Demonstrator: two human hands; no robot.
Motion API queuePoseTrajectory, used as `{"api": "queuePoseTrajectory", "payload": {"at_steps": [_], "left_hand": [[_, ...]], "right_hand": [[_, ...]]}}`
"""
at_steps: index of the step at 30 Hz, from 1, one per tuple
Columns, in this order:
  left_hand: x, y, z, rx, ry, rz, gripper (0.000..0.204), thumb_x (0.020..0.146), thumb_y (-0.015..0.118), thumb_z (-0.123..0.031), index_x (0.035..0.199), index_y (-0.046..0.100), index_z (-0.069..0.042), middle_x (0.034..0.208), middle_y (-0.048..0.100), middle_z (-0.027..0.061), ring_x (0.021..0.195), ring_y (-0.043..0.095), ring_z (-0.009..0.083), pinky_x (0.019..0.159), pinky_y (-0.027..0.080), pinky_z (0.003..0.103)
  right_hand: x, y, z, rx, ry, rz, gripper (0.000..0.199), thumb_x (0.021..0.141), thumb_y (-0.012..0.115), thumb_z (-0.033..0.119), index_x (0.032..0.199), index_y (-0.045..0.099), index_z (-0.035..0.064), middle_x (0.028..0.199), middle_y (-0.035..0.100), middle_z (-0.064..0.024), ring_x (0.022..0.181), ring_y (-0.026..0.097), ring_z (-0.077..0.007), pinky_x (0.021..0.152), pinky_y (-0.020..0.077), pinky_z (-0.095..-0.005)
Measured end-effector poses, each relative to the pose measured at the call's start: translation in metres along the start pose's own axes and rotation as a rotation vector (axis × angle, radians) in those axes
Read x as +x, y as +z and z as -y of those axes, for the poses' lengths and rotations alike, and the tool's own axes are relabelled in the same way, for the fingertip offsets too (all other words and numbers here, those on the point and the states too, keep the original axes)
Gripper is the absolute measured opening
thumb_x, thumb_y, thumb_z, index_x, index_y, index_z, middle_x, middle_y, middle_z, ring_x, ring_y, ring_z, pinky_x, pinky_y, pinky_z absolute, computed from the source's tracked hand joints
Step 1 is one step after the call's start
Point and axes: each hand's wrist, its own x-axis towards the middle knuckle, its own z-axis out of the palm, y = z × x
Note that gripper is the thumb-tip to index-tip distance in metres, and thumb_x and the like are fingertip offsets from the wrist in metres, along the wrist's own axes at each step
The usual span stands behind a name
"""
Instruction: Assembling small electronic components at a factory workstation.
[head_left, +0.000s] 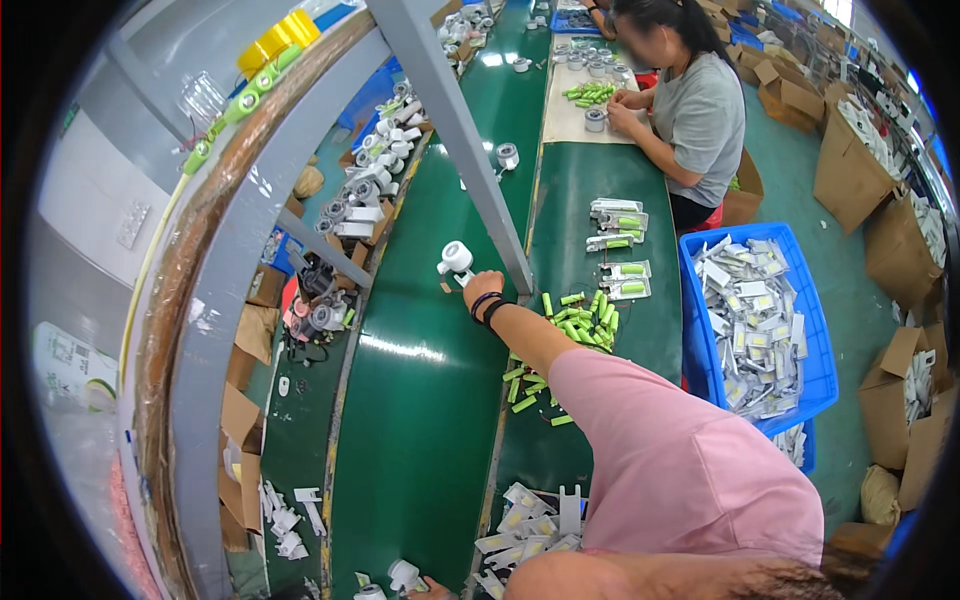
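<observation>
My right arm, in a pink sleeve, reaches far up the green conveyor belt. My right hand [485, 287], with dark bands at its wrist, has its fingers closed at the flat lower end of a white round-headed part [457, 256]. At the bottom edge, my left hand [432, 589] is mostly cut off by the frame. Its fingers are against a second white round-headed part [404, 574], apparently gripping it. Beside that lies another white round piece [370, 592]. Many green cylindrical battery cells [580, 325] are heaped on the side table, just right of my right wrist.
A grey metal post [462, 140] rises close to my right hand. White flat casings [525, 525] are piled near me; casings with green cells [625, 280] lie further up. A blue crate [700, 330] of white parts stands right. Beyond it, a co-worker [695, 120] handles parts.
</observation>
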Motion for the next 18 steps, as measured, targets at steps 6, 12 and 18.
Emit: {"api": "queuePoseTrajectory", "payload": {"at_steps": [6, 12, 18], "left_hand": [[-0.014, 0.015, -0.03, -0.011, -0.011, 0.026, 0.033, 0.094, 0.045, -0.017, 0.124, 0.049, -0.004, 0.103, 0.059, 0.0101, 0.084, 0.06, 0.02, 0.063, 0.051, 0.031], [-0.038, 0.03, -0.054, -0.034, -0.037, 0.059, 0.033, 0.094, 0.045, -0.017, 0.124, 0.049, -0.004, 0.104, 0.059, 0.0107, 0.085, 0.06, 0.0205, 0.064, 0.051, 0.031], [-0.072, 0.046, -0.083, -0.066, -0.036, 0.105, 0.033, 0.094, 0.045, -0.016, 0.123, 0.049, -0.003, 0.104, 0.059, 0.0113, 0.085, 0.061, 0.0209, 0.064, 0.051, 0.032]], "right_hand": [[-0.012, -0.009, -0.01, 0.008, 0.008, 0.068, 0.023, 0.087, 0.049, 0.015, 0.097, 0.069, 0.01, 0.099, 0.067, -0.0091, 0.093, 0.065, -0.0282, 0.072, 0.0511, -0.0459], [-0.019, -0.048, -0.009, 0.369, -0.234, 0.327, 0.039, 0.075, 0.064, 0.018, 0.114, 0.062, 0.0121, 0.106, 0.066, -0.0096, 0.082, 0.067, -0.0252, 0.062, 0.0549, -0.0412], [-0.047, -0.069, 0.0, 1.121, -0.075, 0.854, 0.041, 0.07, 0.07, 0.017, 0.108, 0.06, 0.0054, 0.079, 0.065, -0.0155, 0.064, 0.067, -0.0217, 0.054, 0.057, -0.0316]]}}
